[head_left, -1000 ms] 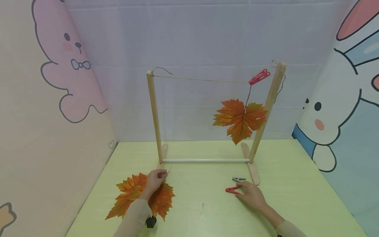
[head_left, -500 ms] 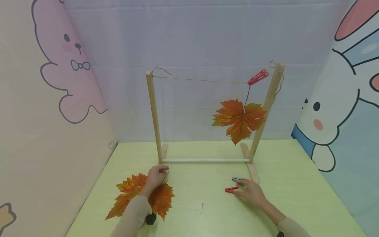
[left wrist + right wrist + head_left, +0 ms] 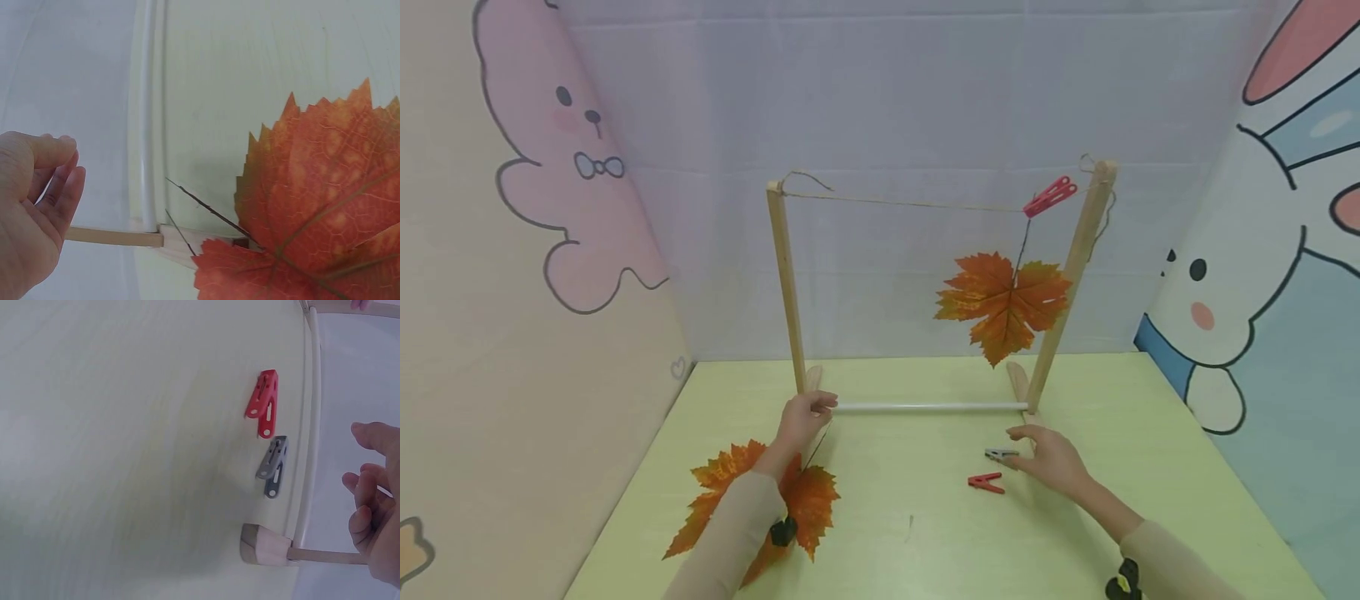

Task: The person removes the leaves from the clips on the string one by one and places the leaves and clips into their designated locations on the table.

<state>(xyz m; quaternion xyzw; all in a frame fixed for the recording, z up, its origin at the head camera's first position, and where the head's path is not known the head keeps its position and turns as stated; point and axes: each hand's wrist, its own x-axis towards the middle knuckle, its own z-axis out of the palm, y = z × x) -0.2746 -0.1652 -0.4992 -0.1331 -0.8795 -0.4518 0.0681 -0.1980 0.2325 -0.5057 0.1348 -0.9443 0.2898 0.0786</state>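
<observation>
My left hand (image 3: pixel 803 419) hovers in front of the frame's left post, fingers loosely bent, nothing between them. Below it, orange maple leaves (image 3: pixel 808 508) lie on the table, partly covered by my forearm; two thin dark stems (image 3: pixel 209 209) show in the left wrist view. My right hand (image 3: pixel 1051 461) is raised above the table at right, thumb and fingers apart and holding nothing. Near it lie a red clothespin (image 3: pixel 986 482) and a grey clothespin (image 3: pixel 1000 455); the right wrist view shows the hand clear of both.
A wooden frame with a left post (image 3: pixel 786 287), a right post (image 3: pixel 1078 258) and a white rod (image 3: pixel 928 407) stands at the back. From its string (image 3: pixel 902 202) a red clothespin (image 3: pixel 1049 197) holds a hanging maple leaf (image 3: pixel 1003 304). A small twine scrap (image 3: pixel 911 527) lies on the table.
My left hand has risen away from the leaf stem, toward the frame. The right hand has come off the red clothespin, moving up and right; the red clothespin stays on the table.
</observation>
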